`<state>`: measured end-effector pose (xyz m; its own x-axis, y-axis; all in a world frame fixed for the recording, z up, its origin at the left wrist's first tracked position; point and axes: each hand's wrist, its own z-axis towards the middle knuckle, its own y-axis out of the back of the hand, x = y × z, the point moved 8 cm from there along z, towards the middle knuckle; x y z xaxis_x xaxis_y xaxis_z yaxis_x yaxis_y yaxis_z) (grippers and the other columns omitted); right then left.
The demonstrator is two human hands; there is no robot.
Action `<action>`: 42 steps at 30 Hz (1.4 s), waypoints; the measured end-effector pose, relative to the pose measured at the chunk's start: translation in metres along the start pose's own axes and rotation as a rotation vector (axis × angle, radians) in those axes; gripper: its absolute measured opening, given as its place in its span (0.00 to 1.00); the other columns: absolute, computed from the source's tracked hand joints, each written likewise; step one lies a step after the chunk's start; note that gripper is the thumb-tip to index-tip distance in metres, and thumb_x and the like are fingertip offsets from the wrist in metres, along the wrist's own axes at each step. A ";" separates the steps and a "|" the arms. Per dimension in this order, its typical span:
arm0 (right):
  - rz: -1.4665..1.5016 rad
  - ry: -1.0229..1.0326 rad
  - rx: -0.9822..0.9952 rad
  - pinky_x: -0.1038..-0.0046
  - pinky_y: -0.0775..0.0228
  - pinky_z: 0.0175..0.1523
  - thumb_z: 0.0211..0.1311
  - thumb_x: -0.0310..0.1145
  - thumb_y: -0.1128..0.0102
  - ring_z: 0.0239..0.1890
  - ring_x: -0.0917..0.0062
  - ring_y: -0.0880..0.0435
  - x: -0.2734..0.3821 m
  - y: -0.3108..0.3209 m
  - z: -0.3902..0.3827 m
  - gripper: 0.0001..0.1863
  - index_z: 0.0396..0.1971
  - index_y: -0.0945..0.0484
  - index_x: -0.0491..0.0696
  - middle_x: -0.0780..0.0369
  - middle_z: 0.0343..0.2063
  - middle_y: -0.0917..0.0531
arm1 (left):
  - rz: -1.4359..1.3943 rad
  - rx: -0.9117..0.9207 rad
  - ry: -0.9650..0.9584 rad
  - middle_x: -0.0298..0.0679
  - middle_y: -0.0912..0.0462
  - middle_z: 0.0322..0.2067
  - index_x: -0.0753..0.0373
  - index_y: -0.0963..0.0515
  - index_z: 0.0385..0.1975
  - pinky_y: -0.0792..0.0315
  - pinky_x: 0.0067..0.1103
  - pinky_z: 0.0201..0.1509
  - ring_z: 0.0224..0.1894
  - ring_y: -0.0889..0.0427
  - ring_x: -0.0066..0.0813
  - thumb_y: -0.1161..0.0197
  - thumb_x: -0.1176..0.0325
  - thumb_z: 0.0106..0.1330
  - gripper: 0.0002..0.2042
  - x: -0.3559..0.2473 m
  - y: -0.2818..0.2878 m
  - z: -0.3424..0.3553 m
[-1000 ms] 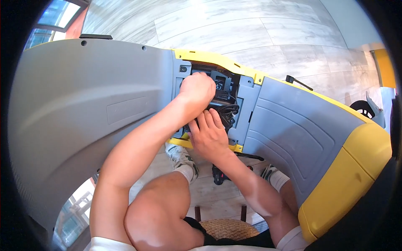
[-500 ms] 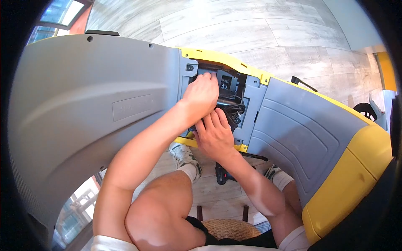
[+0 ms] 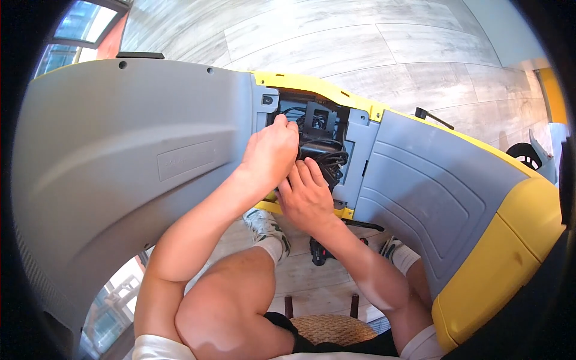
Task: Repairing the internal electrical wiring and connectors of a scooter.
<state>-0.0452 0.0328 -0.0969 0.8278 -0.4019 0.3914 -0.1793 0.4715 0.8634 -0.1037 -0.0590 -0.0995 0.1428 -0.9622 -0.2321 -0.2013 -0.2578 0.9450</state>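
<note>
My left hand (image 3: 271,147) shifted leftward from bracket (image 3: 309,117), curled; right hand (image 3: 306,198) nearside, flattish; can't tell holds. Likely working cables (image 3: 331,161), steadiness needed next.

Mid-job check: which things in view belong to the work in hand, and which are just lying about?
In the job:
grey-and-yellow body
its open compartment
black cables
left hand
right hand

Seemingly just lying about:
black-and-red tool on the floor
black round part, far right
</note>
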 end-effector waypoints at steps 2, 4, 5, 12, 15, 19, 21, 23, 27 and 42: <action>0.003 0.006 0.011 0.56 0.41 0.67 0.47 0.36 0.34 0.55 0.59 0.24 0.001 0.001 0.000 0.25 0.46 0.23 0.41 0.51 0.48 0.21 | -0.015 -0.004 0.011 0.50 0.22 0.39 0.69 0.23 0.47 0.21 0.39 0.43 0.38 0.17 0.52 0.37 0.74 0.60 0.15 0.003 -0.001 0.000; 0.009 0.005 0.024 0.56 0.41 0.67 0.47 0.36 0.33 0.55 0.60 0.24 0.001 0.001 0.001 0.25 0.47 0.23 0.41 0.50 0.49 0.22 | -0.038 -0.036 0.006 0.49 0.22 0.38 0.69 0.22 0.46 0.22 0.39 0.42 0.37 0.17 0.52 0.37 0.73 0.61 0.14 0.006 0.001 -0.001; 0.007 0.005 0.029 0.56 0.41 0.67 0.47 0.36 0.33 0.55 0.60 0.24 0.001 0.001 0.001 0.26 0.47 0.24 0.41 0.50 0.49 0.22 | -0.062 -0.058 -0.008 0.49 0.21 0.38 0.69 0.22 0.46 0.22 0.38 0.41 0.37 0.17 0.51 0.37 0.72 0.62 0.14 0.005 0.002 -0.002; -0.006 0.002 0.030 0.57 0.41 0.67 0.46 0.36 0.32 0.55 0.60 0.24 0.001 0.002 0.001 0.28 0.49 0.24 0.42 0.50 0.49 0.22 | -0.149 -0.060 -0.013 0.49 0.21 0.38 0.69 0.24 0.54 0.23 0.34 0.46 0.39 0.18 0.48 0.36 0.68 0.63 0.20 0.007 0.004 -0.003; -0.010 -0.001 0.049 0.57 0.40 0.67 0.45 0.36 0.31 0.55 0.60 0.24 0.000 0.000 0.001 0.28 0.49 0.24 0.41 0.49 0.50 0.22 | -0.496 -0.044 0.039 0.47 0.20 0.40 0.70 0.28 0.60 0.24 0.30 0.49 0.40 0.18 0.38 0.36 0.63 0.66 0.25 0.012 0.008 0.000; -0.013 0.020 0.021 0.59 0.42 0.69 0.55 0.33 0.47 0.54 0.57 0.24 0.002 0.002 -0.001 0.21 0.46 0.22 0.37 0.44 0.52 0.22 | -0.744 -0.119 0.112 0.47 0.16 0.41 0.68 0.28 0.61 0.23 0.26 0.43 0.35 0.17 0.28 0.41 0.61 0.72 0.23 0.027 0.024 0.014; -0.005 0.010 0.022 0.59 0.41 0.69 0.55 0.34 0.46 0.54 0.57 0.23 0.002 0.002 0.000 0.21 0.46 0.22 0.37 0.43 0.52 0.22 | -0.625 -0.276 0.036 0.46 0.15 0.40 0.68 0.25 0.58 0.22 0.23 0.38 0.34 0.16 0.27 0.43 0.63 0.73 0.19 0.031 0.045 0.022; -0.008 0.019 0.018 0.59 0.41 0.69 0.55 0.34 0.46 0.54 0.57 0.23 0.003 0.002 0.000 0.21 0.46 0.22 0.37 0.43 0.52 0.22 | -0.502 -0.407 -0.068 0.44 0.15 0.40 0.68 0.22 0.54 0.22 0.22 0.33 0.33 0.14 0.27 0.45 0.64 0.74 0.16 0.029 0.065 0.029; -0.017 0.006 0.026 0.59 0.41 0.69 0.53 0.34 0.45 0.54 0.57 0.23 0.004 0.002 0.001 0.22 0.46 0.22 0.37 0.44 0.52 0.22 | -0.691 -0.159 0.140 0.43 0.15 0.37 0.68 0.20 0.47 0.21 0.22 0.24 0.31 0.13 0.28 0.46 0.67 0.73 0.13 0.038 0.052 0.047; -0.034 0.011 0.010 0.59 0.41 0.68 0.53 0.35 0.45 0.53 0.58 0.23 0.005 0.003 0.001 0.22 0.45 0.22 0.38 0.44 0.51 0.21 | 0.029 -0.057 -0.186 0.55 0.16 0.28 0.69 0.18 0.29 0.21 0.40 0.42 0.36 0.15 0.54 0.41 0.74 0.58 0.06 0.000 0.022 0.058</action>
<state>-0.0425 0.0315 -0.0922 0.8395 -0.4084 0.3583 -0.1565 0.4498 0.8793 -0.1643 -0.0696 -0.0922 -0.0451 -0.9703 -0.2377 -0.1468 -0.2290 0.9623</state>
